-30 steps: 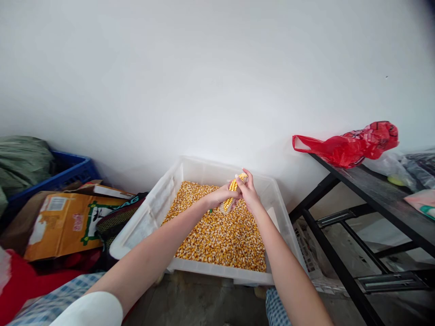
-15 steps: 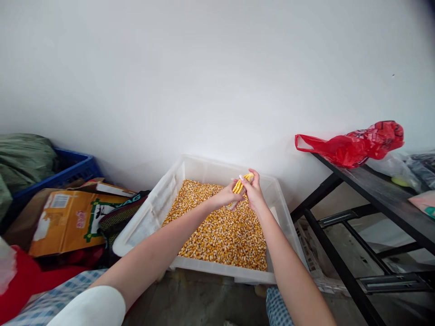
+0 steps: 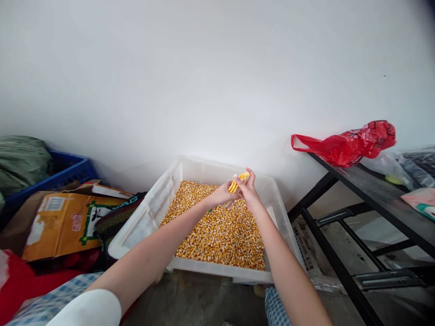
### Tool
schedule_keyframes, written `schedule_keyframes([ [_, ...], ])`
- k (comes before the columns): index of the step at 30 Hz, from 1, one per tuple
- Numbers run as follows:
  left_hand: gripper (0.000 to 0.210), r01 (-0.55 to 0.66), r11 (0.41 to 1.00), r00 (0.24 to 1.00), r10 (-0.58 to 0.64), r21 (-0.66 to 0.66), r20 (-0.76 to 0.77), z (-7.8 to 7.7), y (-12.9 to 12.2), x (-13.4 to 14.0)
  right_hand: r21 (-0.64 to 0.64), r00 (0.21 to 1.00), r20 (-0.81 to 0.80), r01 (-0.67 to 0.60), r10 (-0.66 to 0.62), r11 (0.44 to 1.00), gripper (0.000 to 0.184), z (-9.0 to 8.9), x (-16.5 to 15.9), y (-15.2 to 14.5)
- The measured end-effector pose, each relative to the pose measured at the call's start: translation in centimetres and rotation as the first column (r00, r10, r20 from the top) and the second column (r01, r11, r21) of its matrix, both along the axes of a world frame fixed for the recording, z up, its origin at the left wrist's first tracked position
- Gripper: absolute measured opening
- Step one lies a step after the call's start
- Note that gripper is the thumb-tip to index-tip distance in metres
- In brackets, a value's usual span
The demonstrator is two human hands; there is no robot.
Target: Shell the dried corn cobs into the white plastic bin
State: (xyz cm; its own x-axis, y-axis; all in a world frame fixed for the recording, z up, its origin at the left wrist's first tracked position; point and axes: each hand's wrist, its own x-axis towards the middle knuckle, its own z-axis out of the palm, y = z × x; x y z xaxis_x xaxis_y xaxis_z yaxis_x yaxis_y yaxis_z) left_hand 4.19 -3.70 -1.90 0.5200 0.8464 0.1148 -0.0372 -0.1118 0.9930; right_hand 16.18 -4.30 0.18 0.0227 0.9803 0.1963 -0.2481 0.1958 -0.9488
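Both my hands grip one yellow corn cob [image 3: 238,183] above the far right part of a translucent plastic bin [image 3: 222,269]. My left hand [image 3: 223,194] is wrapped around its lower left end. My right hand [image 3: 249,189] holds the upper right end, its thumb pressed on the kernel rows. Rows of kernels still cover the visible side of the cob; its underside is hidden by my fingers. Below lies a thick layer of loose corn kernels [image 3: 217,237], yellow and whitish, filling the bottom of the bin.
A black metal frame table [image 3: 384,192] with a red plastic bag [image 3: 350,144] on top stands at the right. At the left are an orange cardboard box [image 3: 68,222], a dark mesh bag [image 3: 117,219] and a blue crate [image 3: 73,170]. A white wall [image 3: 217,81] rises behind the bin.
The view has shifted slightly, so most things appear a little further left. Both hands keep hold of the corn cob, and my right thumb has moved along the kernels.
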Motion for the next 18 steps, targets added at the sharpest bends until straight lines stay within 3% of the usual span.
schedule_keyframes([
  [4,0.058,0.006,0.999,0.998,-0.009,-0.052,-0.065,-0.4,-0.1,0.2,-0.004,0.999,0.026,0.019,-0.018,1.000,0.085,-0.7,-0.1,0.1],
  [10,0.053,0.128,0.982,0.986,-0.111,-0.136,0.120,0.8,-0.5,-0.7,-0.003,0.994,-0.013,-0.113,0.113,0.994,0.082,-0.2,0.5,-0.2],
  [13,0.044,0.187,0.946,0.974,-0.142,-0.266,0.177,1.1,0.0,-1.1,0.000,0.981,-0.123,-0.154,0.153,0.988,0.078,-0.1,0.5,0.0],
  [15,0.053,0.175,0.916,0.973,-0.105,-0.361,0.205,1.0,0.5,-1.1,-0.030,0.974,-0.192,-0.131,0.123,0.991,0.074,-0.2,0.3,0.2],
  [18,0.052,0.064,0.921,0.967,0.038,-0.384,0.253,0.7,1.1,-0.7,-0.103,0.979,-0.165,-0.138,0.120,0.985,0.067,-0.6,-0.5,0.1],
])
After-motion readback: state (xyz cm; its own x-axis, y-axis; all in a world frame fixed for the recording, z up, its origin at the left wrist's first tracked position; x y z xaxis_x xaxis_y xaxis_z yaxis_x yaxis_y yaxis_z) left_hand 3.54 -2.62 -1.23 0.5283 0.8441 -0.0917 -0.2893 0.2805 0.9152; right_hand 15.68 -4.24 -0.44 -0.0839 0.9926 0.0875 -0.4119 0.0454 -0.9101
